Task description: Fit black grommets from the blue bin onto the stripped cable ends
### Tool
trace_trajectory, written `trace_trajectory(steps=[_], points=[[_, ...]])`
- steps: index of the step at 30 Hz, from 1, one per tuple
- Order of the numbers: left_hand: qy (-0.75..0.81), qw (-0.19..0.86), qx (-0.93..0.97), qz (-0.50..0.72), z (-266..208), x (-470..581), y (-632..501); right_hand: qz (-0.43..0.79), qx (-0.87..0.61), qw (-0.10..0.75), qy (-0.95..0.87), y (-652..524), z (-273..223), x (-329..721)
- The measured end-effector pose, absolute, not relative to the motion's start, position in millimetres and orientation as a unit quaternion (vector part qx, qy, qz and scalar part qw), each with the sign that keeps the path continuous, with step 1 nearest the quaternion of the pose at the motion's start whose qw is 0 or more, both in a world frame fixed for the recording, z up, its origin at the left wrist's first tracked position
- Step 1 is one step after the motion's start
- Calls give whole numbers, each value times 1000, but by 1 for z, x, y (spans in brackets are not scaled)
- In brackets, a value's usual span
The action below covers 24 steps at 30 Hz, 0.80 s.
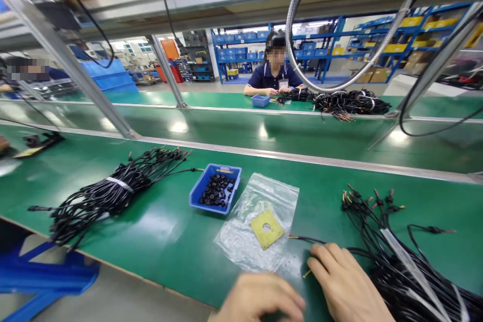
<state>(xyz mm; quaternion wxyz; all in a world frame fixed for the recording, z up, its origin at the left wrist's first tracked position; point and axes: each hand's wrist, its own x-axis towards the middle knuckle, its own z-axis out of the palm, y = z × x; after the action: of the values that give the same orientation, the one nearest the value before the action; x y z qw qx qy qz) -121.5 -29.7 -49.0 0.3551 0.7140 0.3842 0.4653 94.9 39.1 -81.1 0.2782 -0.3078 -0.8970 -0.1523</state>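
My right hand (347, 282) is at the lower right, fingers bent and pressed together over a black cable (305, 238) whose bared end shows red and yellow wires. A short yellowish tip pokes out below these fingers; what it belongs to is hidden. My left hand (264, 298), smeared by motion, is at the bottom edge left of it, and its grip does not show. Just beyond lies a clear zip bag (241, 234) with a yellow square plate (266, 230) on it, a round hole in its middle. Beside my right hand lies a cable bundle (400, 271) with white ties.
A blue tray (193, 196) of small black parts stands left of the bag. Farther left lies another tied cable bundle (113, 193). Metal posts (166, 70) and a hanging flexible conduit (292, 25) rise over the green bench. A person (272, 74) sits opposite with cables.
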Motion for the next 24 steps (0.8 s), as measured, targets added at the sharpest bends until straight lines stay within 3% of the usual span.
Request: trace_trajectory(steps=[3, 6, 14, 24], points=[[554, 176, 677, 452, -23, -176, -5, -204, -324, 263, -886, 41, -78, 97], [700, 46, 673, 233, -4, -224, 32, -241, -337, 233, -880, 47, -77, 97], [687, 26, 726, 28, -4, -242, 86, -185, -372, 282, -865, 57, -76, 87], [684, 72, 725, 23, -15, -249, 93, -106, -245, 353, -897, 38, -66, 91]])
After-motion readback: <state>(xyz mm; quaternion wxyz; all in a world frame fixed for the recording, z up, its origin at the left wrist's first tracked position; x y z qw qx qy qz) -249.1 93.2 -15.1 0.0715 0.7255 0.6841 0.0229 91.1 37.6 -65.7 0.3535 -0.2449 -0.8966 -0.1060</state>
